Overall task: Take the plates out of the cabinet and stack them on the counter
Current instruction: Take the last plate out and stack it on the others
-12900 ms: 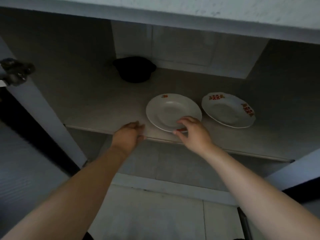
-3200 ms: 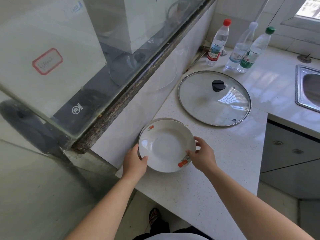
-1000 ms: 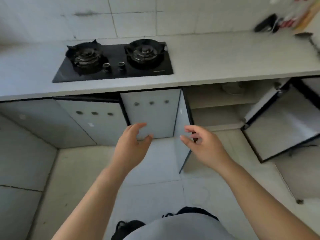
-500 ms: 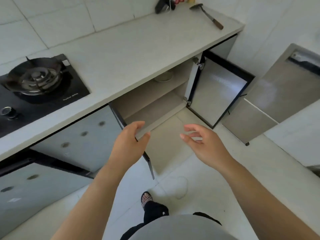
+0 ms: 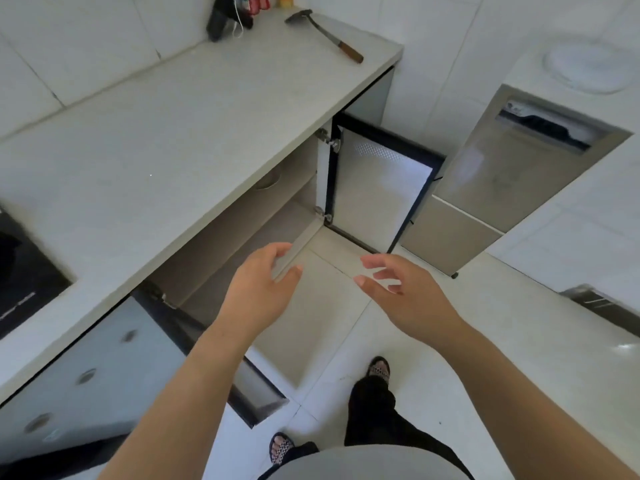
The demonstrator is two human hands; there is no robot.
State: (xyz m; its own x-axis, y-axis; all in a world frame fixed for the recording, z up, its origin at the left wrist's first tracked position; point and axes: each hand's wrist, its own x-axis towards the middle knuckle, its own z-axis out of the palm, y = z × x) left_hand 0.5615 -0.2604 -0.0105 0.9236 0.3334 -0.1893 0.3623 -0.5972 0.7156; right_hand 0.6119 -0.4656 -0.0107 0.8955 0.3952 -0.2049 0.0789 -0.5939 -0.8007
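Hovering side by side, the left hand [image 5: 258, 292] and right hand [image 5: 405, 292] hold nothing, fingers loosely spread, in front of the open cabinet [image 5: 242, 233] under the counter [image 5: 173, 126]. One plate [image 5: 267, 181] sits on the cabinet's upper shelf, mostly hidden by the counter edge. Far right, a blurred white dish [image 5: 585, 69] lies on the side counter [image 5: 533, 69]

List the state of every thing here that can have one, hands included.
left hand: open, empty.
right hand: open, empty.
right cabinet door: swung wide open.
left cabinet door: open.
plate: inside the cabinet, partly hidden under the counter.
hammer: lying flat on the counter.
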